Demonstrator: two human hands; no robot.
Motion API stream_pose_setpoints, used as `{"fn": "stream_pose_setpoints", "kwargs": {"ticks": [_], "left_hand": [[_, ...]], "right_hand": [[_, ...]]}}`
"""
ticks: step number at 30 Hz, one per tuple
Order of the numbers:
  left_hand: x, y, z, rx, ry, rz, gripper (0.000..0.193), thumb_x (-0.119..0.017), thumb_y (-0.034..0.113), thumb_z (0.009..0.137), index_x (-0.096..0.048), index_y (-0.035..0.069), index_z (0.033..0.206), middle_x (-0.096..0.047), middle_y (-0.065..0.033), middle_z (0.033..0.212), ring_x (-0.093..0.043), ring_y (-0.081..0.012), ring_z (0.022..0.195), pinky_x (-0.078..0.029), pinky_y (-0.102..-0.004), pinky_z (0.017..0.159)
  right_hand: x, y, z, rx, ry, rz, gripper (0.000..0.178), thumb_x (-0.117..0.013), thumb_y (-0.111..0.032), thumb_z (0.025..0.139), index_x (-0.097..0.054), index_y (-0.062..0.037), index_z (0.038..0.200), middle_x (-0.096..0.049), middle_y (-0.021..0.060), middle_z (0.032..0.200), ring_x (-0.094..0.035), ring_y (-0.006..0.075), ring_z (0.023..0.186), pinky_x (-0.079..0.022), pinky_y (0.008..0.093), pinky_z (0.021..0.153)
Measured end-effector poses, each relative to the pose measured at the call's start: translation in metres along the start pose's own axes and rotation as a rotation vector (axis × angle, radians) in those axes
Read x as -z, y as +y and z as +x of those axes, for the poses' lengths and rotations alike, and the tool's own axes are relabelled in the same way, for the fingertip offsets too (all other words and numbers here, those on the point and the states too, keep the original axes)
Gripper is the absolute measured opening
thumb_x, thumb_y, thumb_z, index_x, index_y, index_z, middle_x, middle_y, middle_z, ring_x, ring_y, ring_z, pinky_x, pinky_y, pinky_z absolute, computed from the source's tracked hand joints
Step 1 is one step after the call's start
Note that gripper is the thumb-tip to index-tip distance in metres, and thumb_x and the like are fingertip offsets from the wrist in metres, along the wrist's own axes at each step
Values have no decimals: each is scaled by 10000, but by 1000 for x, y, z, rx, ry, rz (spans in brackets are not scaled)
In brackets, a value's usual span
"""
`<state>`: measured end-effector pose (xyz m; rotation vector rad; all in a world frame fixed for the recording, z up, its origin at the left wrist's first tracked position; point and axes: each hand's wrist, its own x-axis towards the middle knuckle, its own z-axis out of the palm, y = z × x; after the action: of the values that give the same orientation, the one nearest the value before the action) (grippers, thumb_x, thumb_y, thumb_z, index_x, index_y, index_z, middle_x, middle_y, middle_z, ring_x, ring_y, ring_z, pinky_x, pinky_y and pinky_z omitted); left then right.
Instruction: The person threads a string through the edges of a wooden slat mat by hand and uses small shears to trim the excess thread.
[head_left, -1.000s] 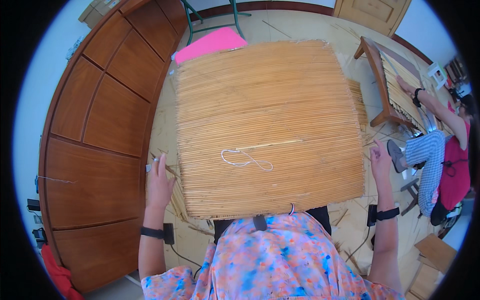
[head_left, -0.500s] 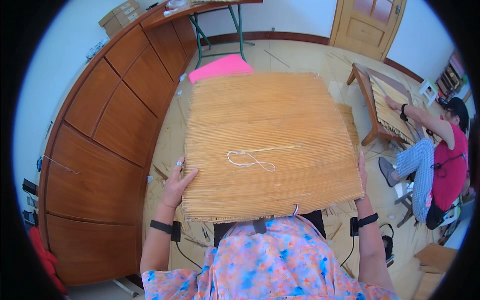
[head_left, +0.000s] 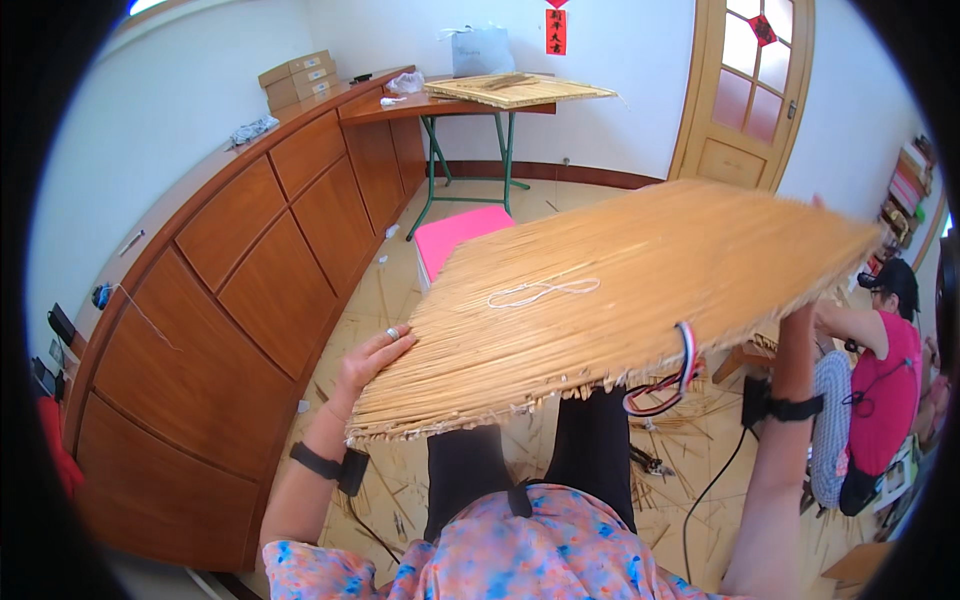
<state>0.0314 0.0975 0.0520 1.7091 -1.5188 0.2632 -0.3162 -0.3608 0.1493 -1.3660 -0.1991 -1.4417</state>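
A square panel of straw-coloured stalks (head_left: pixel 640 260), laid side by side, is held up in front of me, its right side raised. My left hand (head_left: pixel 375 365), a ring on one finger, grips its left edge, fingers on top. My right hand (head_left: pixel 818 203) holds the right edge; the panel hides most of it and only a fingertip shows above. A white cord loop (head_left: pixel 540 292) lies on the panel's upper face. At the near edge hangs a striped red, white and dark strap (head_left: pixel 687 362).
To the left runs a brown wooden cabinet (head_left: pixel 240 300). A second stalk panel (head_left: pixel 510 90) lies on a green-legged table (head_left: pixel 508 165) at the back, near a pink seat (head_left: pixel 455 238). Loose stalks litter the floor. On the right sits a person in a pink top (head_left: pixel 885 400).
The panel has swung from nearly level to tilted, its right side going up and to the right, with both hands still on its edges. My view has lifted toward the back wall.
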Motion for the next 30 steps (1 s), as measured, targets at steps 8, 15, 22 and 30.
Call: {"fn": "stream_pose_setpoints", "kwargs": {"ticks": [8,15,22,30], "left_hand": [[-28,32,-12,289,279,-790,262,-417,68,927,-486,-39,1157,-593,-150,1079,-611,-302,932,-491,-355,837],[-40,49,-47,556,122,-1367,449,-323,304,964,-315,1,1296,-507,-221,1204,-554,-406,1024,-476,-464,882],[-70,40,-122,859,26,-1551,569,-332,429,935,-323,2,1311,-517,-239,1187,-575,-413,984,-534,-422,808],[-115,29,-189,1169,138,-1717,538,-320,406,947,-301,15,1317,-469,-249,1231,-563,-422,995,-540,-420,792]], "right_hand": [[-216,-107,116,419,-310,-604,649,-592,-292,847,-290,-4,1344,-400,198,1306,-400,279,1210,-336,371,1006],[-250,-52,85,378,-521,-921,525,-605,-270,830,-424,-85,1287,-458,153,1293,-417,267,1221,-348,369,998],[-214,15,-27,315,-1043,-1164,533,-672,-160,739,-468,-88,1226,-416,175,1298,-334,369,1255,-330,428,1019],[-177,58,-100,-66,-1041,-999,504,-662,-142,748,-479,-81,1213,-421,169,1289,-337,363,1251,-317,417,1025]]}}
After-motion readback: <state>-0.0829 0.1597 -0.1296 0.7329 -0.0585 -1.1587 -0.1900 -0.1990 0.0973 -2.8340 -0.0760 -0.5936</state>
